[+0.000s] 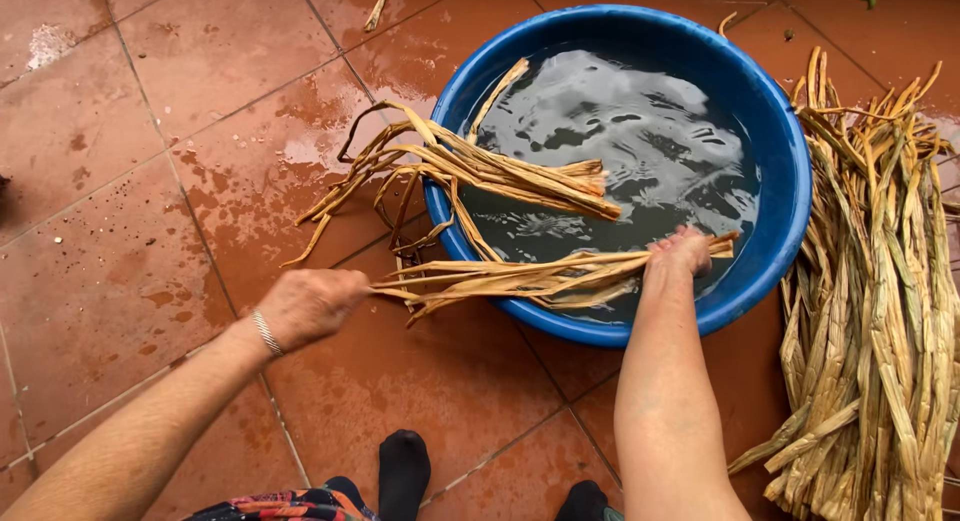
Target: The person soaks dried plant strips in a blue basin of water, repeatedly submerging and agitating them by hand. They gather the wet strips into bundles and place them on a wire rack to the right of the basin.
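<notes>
Two hands share one bundle of dried, tan plant strips [520,277]: the left hand [308,306] is clenched around its outer end over the wet floor tiles [120,281], and the right hand [678,256] grips the other end just above the water inside the blue basin [770,241]. The strips lie stretched almost level across the basin's near rim, part over the water, part hanging out over the floor. A second bundle [470,171] rests draped over the left rim, its thick ends in the water and its thin ends trailing on the tiles. A large pile of the same dry strips [880,311] lies on the floor just beside the basin to the right. To wet the held bundle well, I judge it pays to keep both grips firm so that no strip slips loose, to lower the whole length evenly instead of only the right end, and to keep the strips lying parallel so they do not tangle with the draped bundle. The loose, curling ends near the left hand look likeliest to stay dry or snag on the rim. The water is rippled and murky, so how deep it is I cannot tell.
</notes>
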